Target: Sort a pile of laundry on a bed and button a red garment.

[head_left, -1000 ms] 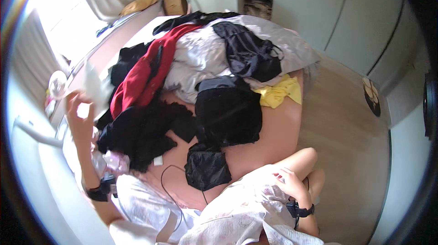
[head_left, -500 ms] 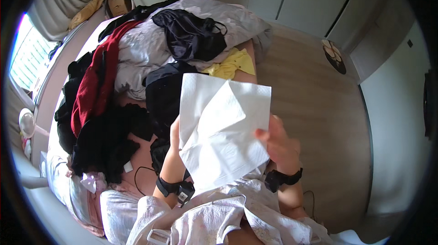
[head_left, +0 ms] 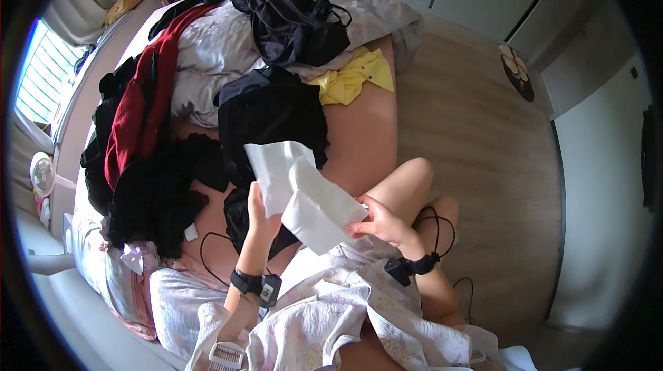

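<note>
Between my two hands, above my lap, is a creased white paper tissue (head_left: 311, 202). My left hand (head_left: 261, 213) holds its left edge, with most of the fingers hidden behind the sheet. At the lower right corner, my right hand (head_left: 380, 224) pinches the tissue between thumb and fingers. A black strap with a small box (head_left: 266, 287) circles my left wrist, and a similar black band (head_left: 412, 269) is on my right. Beyond the tissue lies a black garment (head_left: 273, 119) on the pink bed sheet (head_left: 359, 136).
Black clothes (head_left: 155, 205) and a red garment (head_left: 148, 98) are piled on the bed's left. Farther off are a grey quilt (head_left: 207, 60), a dark garment (head_left: 297, 29) and a yellow cloth (head_left: 356, 77). Wooden floor (head_left: 476, 143) runs along the right, with slippers (head_left: 514, 70) by the wall.
The tissue has gone from spread nearly flat and raised to lower, tilted and partly folded. My right hand has come down and inward to its corner. My bare knees now show.
</note>
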### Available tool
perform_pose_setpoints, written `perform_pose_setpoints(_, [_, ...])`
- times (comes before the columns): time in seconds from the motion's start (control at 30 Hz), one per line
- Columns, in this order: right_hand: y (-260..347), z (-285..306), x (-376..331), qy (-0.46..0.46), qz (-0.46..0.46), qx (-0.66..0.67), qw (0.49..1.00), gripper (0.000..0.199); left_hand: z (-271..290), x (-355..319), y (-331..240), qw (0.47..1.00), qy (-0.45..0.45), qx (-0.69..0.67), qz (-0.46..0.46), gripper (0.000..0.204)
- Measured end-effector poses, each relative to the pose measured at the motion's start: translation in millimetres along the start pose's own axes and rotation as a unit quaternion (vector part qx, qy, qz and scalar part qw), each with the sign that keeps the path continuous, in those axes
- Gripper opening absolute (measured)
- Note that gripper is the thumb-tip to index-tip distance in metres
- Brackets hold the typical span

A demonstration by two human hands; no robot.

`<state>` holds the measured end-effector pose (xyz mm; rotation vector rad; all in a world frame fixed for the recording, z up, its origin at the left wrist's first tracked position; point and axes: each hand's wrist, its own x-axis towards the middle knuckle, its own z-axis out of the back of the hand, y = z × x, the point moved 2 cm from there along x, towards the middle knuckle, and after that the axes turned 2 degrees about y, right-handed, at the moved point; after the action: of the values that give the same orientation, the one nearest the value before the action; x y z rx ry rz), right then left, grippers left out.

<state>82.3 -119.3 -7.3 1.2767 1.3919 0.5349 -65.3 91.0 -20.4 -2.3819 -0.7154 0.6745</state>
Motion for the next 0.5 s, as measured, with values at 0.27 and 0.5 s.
perform_pose_setpoints(0.27, [-52, 35, 37, -0.157, 0.073, -0.302, 0.937, 0.042, 55, 31, 15, 0.995, 0.040, 0.094, 0.007, 0.030])
perform_pose_setpoints(0.5, [-15, 10, 30, -0.094, 0.080, -0.449, 0.885, 0.032, 64, 39, 69, 0.892, -0.097, 0.438, 0.058, 0.052])
